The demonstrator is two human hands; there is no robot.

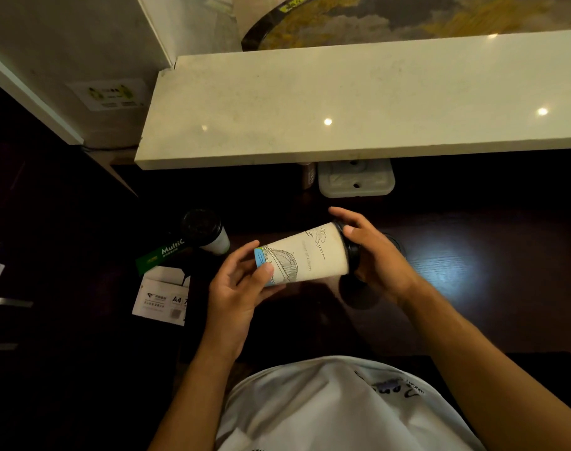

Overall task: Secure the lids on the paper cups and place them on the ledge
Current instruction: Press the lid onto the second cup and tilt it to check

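Dark wood tabletop [473, 288], dim light, pale stone ledge [359, 102] above it. Paper cup [310, 255] held sideways over the tabletop, line drawings and small unreadable script on it, blue band at base. Left hand [242, 284] clamped on the base end; right hand [372, 255] closed around the black lid [351, 247] at the rim. Second lidded cup [209, 232] stands left, beside green "MultiC" paper pack [163, 255] and a white "A4" box [162, 297].
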